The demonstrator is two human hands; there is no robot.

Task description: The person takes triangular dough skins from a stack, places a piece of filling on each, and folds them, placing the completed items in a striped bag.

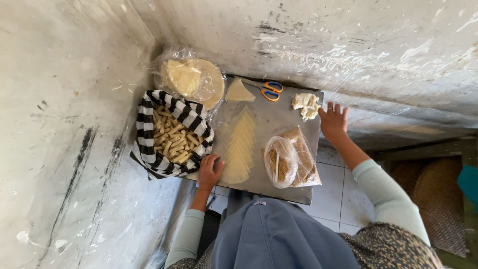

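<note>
My left hand [209, 172] rests on the near left edge of a metal tray [279, 117], beside a row of overlapping pale triangular dough sheets [240, 144]. The fingers lie spread and hold nothing. My right hand [332, 121] is at the tray's far right edge, fingers apart, just next to a crumpled pale lump of dough [305, 105]. A clear plastic bag with brown crumbly filling [291, 159] lies between my hands. A single triangular sheet [238, 92] lies at the far end.
A black-and-white striped cloth basket [172, 133] holds several rolled pastry sticks, left of the tray. Behind it is a plastic bag with round dough sheets [191, 80]. Orange-and-blue scissors [271, 90] lie at the tray's far edge. Rough grey walls stand left and ahead; tiled floor lies on the right.
</note>
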